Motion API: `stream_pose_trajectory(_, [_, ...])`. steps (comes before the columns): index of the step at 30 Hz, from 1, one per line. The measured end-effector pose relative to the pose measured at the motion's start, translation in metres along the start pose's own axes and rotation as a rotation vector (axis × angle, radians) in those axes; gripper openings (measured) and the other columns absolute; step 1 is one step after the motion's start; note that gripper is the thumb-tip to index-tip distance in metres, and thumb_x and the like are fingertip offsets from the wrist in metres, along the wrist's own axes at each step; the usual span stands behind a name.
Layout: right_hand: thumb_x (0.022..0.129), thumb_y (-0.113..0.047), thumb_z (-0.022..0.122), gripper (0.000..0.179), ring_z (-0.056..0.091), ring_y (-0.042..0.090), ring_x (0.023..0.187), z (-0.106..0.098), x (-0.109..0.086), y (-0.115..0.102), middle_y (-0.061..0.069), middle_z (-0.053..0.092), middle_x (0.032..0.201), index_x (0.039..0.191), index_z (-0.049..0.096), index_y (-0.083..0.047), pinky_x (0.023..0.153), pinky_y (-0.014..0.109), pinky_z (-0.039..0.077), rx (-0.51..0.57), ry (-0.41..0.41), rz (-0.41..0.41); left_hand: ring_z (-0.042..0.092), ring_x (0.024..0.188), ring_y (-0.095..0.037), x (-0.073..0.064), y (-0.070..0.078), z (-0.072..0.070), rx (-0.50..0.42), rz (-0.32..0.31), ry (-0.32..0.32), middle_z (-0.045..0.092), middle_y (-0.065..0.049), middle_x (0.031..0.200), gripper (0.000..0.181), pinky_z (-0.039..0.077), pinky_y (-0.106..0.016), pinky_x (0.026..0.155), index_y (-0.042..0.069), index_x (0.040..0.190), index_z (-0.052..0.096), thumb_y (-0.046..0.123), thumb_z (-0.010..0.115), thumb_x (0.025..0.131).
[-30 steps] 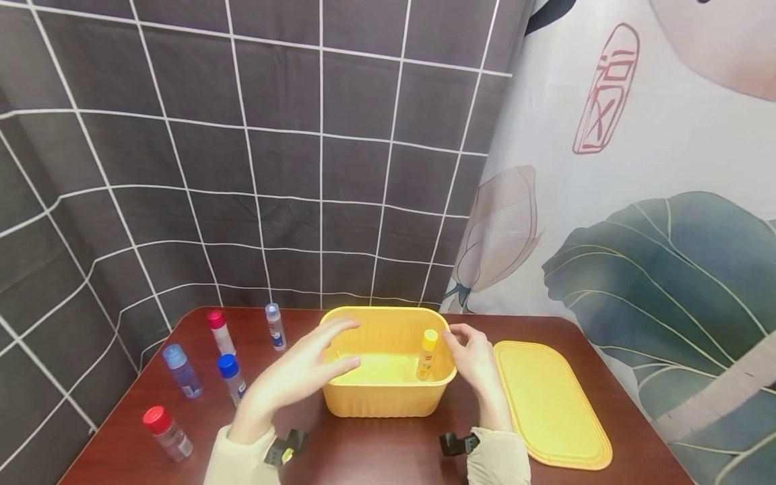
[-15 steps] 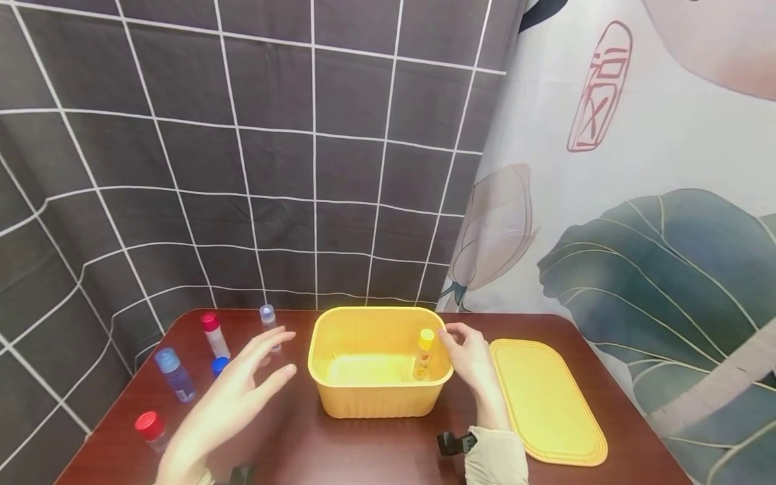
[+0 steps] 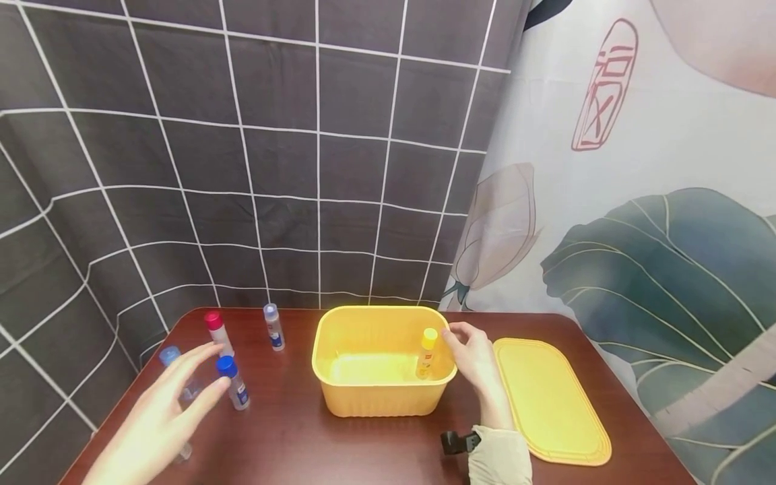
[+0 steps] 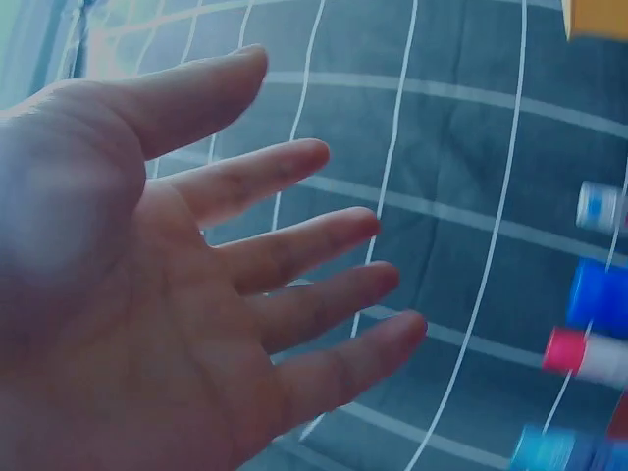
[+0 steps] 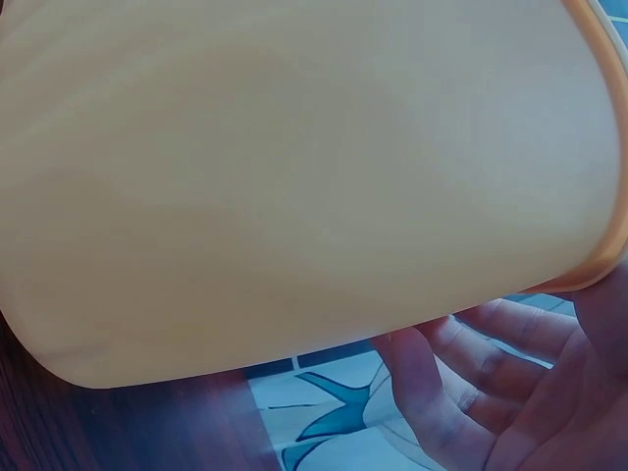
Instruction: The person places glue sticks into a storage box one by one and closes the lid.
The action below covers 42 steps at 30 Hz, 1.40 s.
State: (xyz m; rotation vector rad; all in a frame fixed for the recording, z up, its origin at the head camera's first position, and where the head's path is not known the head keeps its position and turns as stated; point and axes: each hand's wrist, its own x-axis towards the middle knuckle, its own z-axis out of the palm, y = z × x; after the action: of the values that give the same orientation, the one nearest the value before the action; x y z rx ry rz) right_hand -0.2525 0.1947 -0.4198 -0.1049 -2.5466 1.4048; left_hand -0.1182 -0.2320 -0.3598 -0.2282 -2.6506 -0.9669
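Observation:
My left hand hovers over the left of the table, fingers extended and nothing held. Just beyond its thumb stands a small blue-capped glue stick. Behind the fingers, a light-blue-capped bottle is partly hidden, and a red-capped white tube stands further back. The hand covers most of another clear bottle. My right hand grips the right rim of a yellow plastic bin, thumb at the rim and fingers outside in the right wrist view. A yellow-capped tube stands inside the bin.
A clear-capped tube with a blue label stands at the back, left of the bin. The yellow lid lies flat on the brown table to the right. A dark grid-pattern curtain hangs behind.
My left hand has moved left and toward me, from above the bin to beside the blue-capped glue stick. The right hand stays at the bin's rim.

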Motion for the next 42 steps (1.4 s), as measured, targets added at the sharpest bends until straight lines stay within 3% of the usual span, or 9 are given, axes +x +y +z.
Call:
stream_pose_trajectory(7, [0.094,-0.02,0.065,0.027,0.066,0.026,0.087,0.0,-0.001,0.0,0.014,0.071,0.098,0.112,0.067,0.0,0.078,0.04,0.055,0.01,-0.012,0.016,0.06,0.079,-0.027,-0.019,-0.037,-0.024,0.159,-0.09,0.06,0.046,-0.027,0.135,0.058,0.044,-0.054,0.072,0.008,0.142,0.045,0.032,0.067,0.093])
stream_pose_trajectory(10, [0.094,-0.021,0.064,0.028,0.066,0.027,0.088,0.0,0.0,0.0,0.014,0.071,0.098,0.113,0.067,0.0,0.078,0.041,0.055,0.01,-0.014,0.011,0.062,0.081,-0.036,-0.024,-0.052,-0.034,0.175,-0.174,0.015,0.044,-0.033,0.134,0.064,0.043,-0.057,0.073,0.004,0.143,0.041,0.036,0.066,0.093])
stream_pose_trajectory(14, [0.095,-0.021,0.064,0.029,0.066,0.027,0.089,0.0,0.0,-0.001,0.015,0.07,0.1,0.114,0.067,0.0,0.078,0.041,0.055,0.007,-0.019,0.004,0.057,0.102,-0.056,-0.028,-0.07,-0.042,0.136,-0.287,-0.072,0.04,-0.041,0.133,0.072,0.042,-0.06,0.076,-0.001,0.144,0.034,0.042,0.063,0.094])
stream_pose_trajectory(16, [0.095,-0.021,0.064,0.029,0.066,0.027,0.088,0.0,0.0,-0.001,0.015,0.07,0.099,0.114,0.067,0.0,0.078,0.04,0.055,0.005,-0.02,0.006,0.057,0.104,-0.055,-0.03,-0.079,-0.044,0.121,-0.316,-0.093,0.04,-0.042,0.134,0.073,0.046,-0.045,0.077,-0.002,0.143,0.034,0.043,0.063,0.094])
stream_pose_trajectory(19, [0.095,-0.021,0.064,0.028,0.066,0.026,0.087,0.0,0.0,-0.002,0.014,0.07,0.098,0.114,0.067,0.0,0.077,0.04,0.055,0.005,-0.018,0.009,0.059,0.114,-0.008,-0.034,-0.092,-0.042,0.079,-0.309,-0.078,0.041,-0.043,0.133,0.07,0.043,-0.018,0.075,-0.003,0.141,0.036,0.04,0.065,0.093])
stream_pose_trajectory(21, [0.095,-0.021,0.064,0.028,0.066,0.026,0.087,-0.001,-0.001,-0.002,0.014,0.07,0.098,0.114,0.067,0.0,0.077,0.04,0.055,0.006,-0.017,0.008,0.046,0.101,0.021,-0.038,-0.101,-0.04,0.06,-0.286,-0.05,0.044,-0.042,0.131,0.067,0.034,-0.007,0.063,-0.004,0.138,0.039,0.035,0.068,0.092])
stream_pose_trajectory(23, [0.095,-0.02,0.064,0.028,0.066,0.026,0.087,-0.001,-0.001,-0.002,0.014,0.07,0.098,0.114,0.067,0.0,0.077,0.04,0.055,0.007,-0.019,0.009,0.027,0.087,0.033,-0.039,-0.107,-0.038,0.03,-0.273,-0.038,0.046,-0.042,0.13,0.066,0.033,-0.003,0.064,-0.006,0.137,0.04,0.032,0.07,0.091])
stream_pose_trajectory(32, [0.095,-0.02,0.064,0.028,0.066,0.026,0.088,-0.001,-0.001,0.0,0.015,0.07,0.1,0.115,0.066,0.0,0.078,0.04,0.055,0.002,-0.017,0.011,0.037,0.088,0.026,-0.038,-0.122,-0.03,-0.019,-0.251,-0.081,0.046,-0.041,0.131,0.064,0.042,-0.007,0.065,-0.01,0.135,0.04,0.027,0.07,0.092])
stream_pose_trajectory(42, [0.095,-0.021,0.063,0.029,0.065,0.027,0.089,-0.001,0.0,-0.001,0.015,0.069,0.101,0.116,0.066,0.0,0.079,0.04,0.055,0.002,-0.023,0.014,0.046,0.088,0.02,-0.034,-0.113,-0.028,-0.038,-0.247,-0.124,0.055,-0.037,0.123,0.058,0.046,-0.011,0.067,-0.012,0.131,0.045,0.022,0.07,0.091])
